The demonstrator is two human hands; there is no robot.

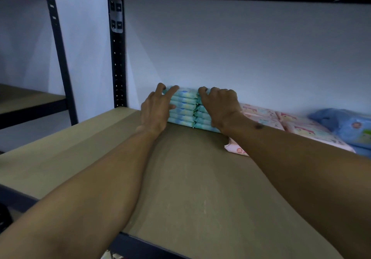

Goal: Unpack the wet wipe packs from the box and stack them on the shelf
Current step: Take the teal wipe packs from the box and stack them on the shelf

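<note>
Head view: where are the teal wet wipe packs?
— At the back of the shelf, against the white wall. They lie flat in two stacks side by side, each pack's long axis running left to right along the wall.
— And the person's hands?
— The left hand presses the left stack's end, fingers spread and fairly straight over its top edge. The right hand grips the right stack, fingers curled over its top. Pink packs lie just beside, blue packs farther right.
</note>
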